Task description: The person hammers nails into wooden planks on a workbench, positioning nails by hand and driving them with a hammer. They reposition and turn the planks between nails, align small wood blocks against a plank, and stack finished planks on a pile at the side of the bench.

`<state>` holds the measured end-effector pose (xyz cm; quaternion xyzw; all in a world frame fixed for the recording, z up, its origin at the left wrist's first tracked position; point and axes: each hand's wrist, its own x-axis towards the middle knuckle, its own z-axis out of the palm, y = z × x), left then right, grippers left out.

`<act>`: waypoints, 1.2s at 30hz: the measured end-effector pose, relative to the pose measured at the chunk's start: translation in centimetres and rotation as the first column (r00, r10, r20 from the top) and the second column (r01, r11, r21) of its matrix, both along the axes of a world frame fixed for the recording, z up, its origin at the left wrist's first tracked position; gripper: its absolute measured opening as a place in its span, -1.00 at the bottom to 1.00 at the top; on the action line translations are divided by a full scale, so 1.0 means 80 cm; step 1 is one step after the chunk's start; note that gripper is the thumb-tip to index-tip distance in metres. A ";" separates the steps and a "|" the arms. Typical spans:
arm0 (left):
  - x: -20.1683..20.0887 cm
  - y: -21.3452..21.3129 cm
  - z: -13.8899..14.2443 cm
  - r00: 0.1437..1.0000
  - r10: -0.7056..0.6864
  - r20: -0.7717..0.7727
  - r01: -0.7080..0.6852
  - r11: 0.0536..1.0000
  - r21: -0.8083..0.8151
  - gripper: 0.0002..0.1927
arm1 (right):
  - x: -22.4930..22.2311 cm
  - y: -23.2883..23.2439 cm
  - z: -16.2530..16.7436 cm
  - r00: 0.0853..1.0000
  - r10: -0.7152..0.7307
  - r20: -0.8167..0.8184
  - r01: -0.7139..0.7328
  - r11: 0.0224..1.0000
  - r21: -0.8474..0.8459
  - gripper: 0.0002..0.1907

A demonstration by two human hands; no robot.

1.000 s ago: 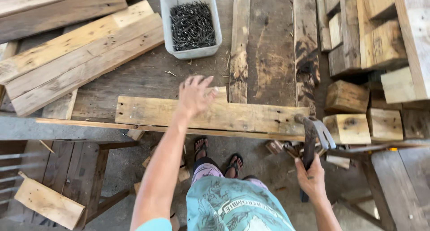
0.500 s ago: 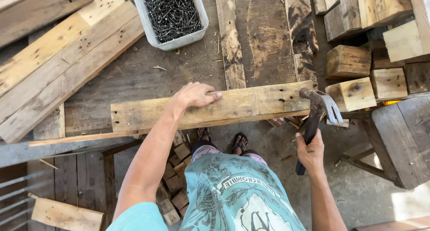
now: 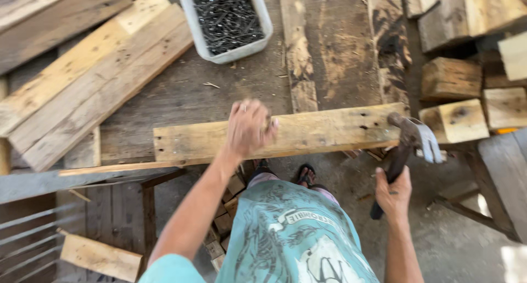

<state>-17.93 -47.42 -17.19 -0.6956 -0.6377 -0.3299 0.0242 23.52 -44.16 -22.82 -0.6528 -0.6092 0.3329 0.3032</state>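
Rough wooden workbench (image 3: 181, 96) fills the head view, with stacked planks (image 3: 82, 91) at its left and a tray of nails (image 3: 228, 19) at the back. Along the near edge lies a board (image 3: 329, 130); the left hand (image 3: 250, 126) rests on it, fingers curled. Just beside the board's right end, the right hand (image 3: 392, 192) grips a hammer (image 3: 409, 143).
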 end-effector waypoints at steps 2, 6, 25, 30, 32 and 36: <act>0.017 -0.066 -0.006 0.984 -0.056 0.167 0.088 0.977 -0.195 -0.56 | 0.005 0.003 -0.004 1.000 0.012 0.018 -0.012 1.000 0.014 -0.77; 0.028 -0.142 -0.040 0.993 0.109 0.039 -0.096 0.965 -0.245 -0.66 | 0.009 0.011 -0.017 0.996 0.072 -0.049 -0.069 0.996 0.063 -0.78; -0.022 -0.099 -0.117 0.874 0.481 -0.062 -0.485 0.865 -0.125 -0.70 | 0.021 0.039 -0.018 0.977 0.198 -0.079 -0.185 0.971 0.154 -0.81; -0.026 -0.095 -0.114 0.846 0.520 -0.115 -0.528 0.848 -0.042 -0.69 | 0.014 0.039 -0.013 0.982 0.178 -0.070 -0.168 0.977 0.131 -0.81; -0.031 -0.098 -0.112 0.829 0.549 -0.103 -0.559 0.820 -0.125 -0.68 | 0.010 0.039 -0.011 0.984 0.172 -0.045 -0.165 0.977 0.136 -0.80; -0.015 -0.122 -0.112 0.791 0.543 -0.282 -0.587 0.804 -0.097 -0.75 | -0.004 0.035 -0.004 0.986 0.163 -0.035 -0.156 0.976 0.153 -0.79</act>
